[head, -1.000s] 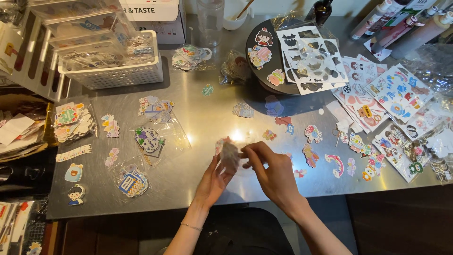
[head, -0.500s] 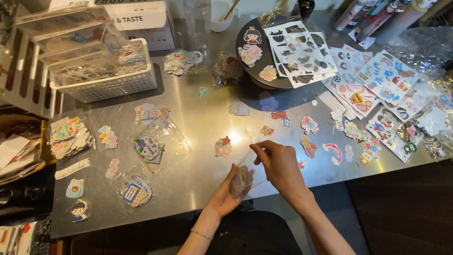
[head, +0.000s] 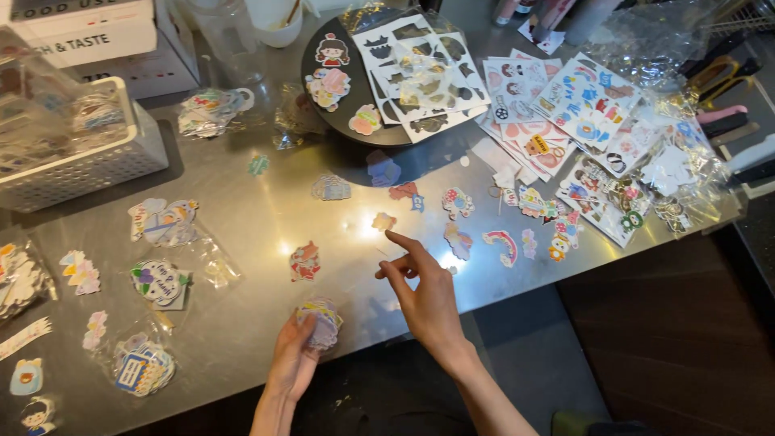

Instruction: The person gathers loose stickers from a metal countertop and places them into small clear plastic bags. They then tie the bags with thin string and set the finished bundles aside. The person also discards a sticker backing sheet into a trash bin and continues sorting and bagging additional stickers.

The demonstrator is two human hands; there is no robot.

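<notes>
My left hand [head: 297, 355] holds a small stack of die-cut stickers [head: 321, 320] near the front edge of the steel table [head: 242, 226]. Empty, with the fingers spread, my right hand [head: 421, 291] stretches its index finger out over the table. The fingertip is close to a small yellow-pink sticker [head: 383, 221]. A red sticker [head: 305, 262] lies just left of that hand. A pastel sticker [head: 458, 240] and a rainbow sticker [head: 501, 245] lie to its right.
A round black tray [head: 355, 121] with sticker sheets stands at the back centre. More sticker sheets [head: 581, 121] are piled at the right. A white basket [head: 81, 161] stands back left. Bagged sticker packs [head: 161, 282] lie at the left.
The left hand has drawn back toward the table's front edge with the sticker stack. The right hand has let go of the stack and reached forward with its index finger out.
</notes>
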